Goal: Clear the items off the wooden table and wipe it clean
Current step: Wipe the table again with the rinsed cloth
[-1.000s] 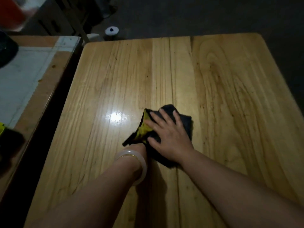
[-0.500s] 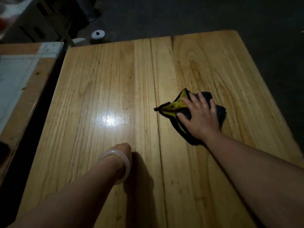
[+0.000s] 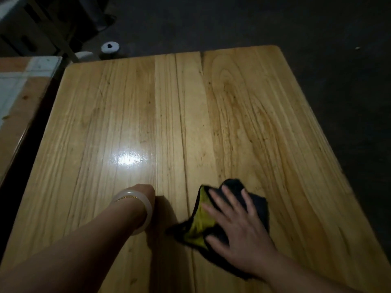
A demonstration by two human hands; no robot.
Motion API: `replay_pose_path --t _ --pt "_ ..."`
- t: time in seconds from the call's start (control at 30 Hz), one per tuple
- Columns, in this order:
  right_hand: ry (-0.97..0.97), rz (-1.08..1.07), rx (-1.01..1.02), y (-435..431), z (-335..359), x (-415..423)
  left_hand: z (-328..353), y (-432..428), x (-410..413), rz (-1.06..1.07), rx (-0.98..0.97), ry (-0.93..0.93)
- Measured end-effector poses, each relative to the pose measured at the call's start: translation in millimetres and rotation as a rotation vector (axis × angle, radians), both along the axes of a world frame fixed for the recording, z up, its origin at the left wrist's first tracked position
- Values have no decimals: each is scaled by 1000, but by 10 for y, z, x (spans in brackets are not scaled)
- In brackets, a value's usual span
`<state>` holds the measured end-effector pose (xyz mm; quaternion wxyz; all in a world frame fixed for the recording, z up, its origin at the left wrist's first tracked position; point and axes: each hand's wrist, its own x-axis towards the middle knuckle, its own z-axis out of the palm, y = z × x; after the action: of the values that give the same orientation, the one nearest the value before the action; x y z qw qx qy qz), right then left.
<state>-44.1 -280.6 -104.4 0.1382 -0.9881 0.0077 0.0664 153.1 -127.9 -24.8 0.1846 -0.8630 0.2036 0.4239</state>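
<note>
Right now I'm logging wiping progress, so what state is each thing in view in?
cloth: dark with yellow side, crumpled flat on the table, pressed down
right hand: fingers spread, palm pressing the cloth
left hand: mostly hidden behind its wrist, resting on the table; grip cannot be told
bangle: on the left wrist
wooden table: bare wood, glossy glare spot

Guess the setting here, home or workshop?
Probably a dim room in a home, though I can't be sure: a bare wooden table being wiped with a cloth, a dark floor, and a second table alongside.
</note>
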Motion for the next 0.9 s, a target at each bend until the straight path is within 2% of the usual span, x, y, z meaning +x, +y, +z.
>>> replay_pose_path --t 0.1,0.2,0.5,0.77,0.9 --pt "-37 250 3 -235 -23 -135 20 -103 -94 -178 26 -65" --pt "-62 293 2 -481 -70 4 7 -382 -129 -234 -66 -97" --pt "-6 -130 -20 -1153 -53 780 -55 -1232 -12 -154 -217 -36" --pt "21 -395 -69 -1736 -82 1482 -169 -1322 26 -152 -206 -24" --pt "42 -603 -106 -1864 -100 1681 -190 -1337 13 -145 -197 -27"
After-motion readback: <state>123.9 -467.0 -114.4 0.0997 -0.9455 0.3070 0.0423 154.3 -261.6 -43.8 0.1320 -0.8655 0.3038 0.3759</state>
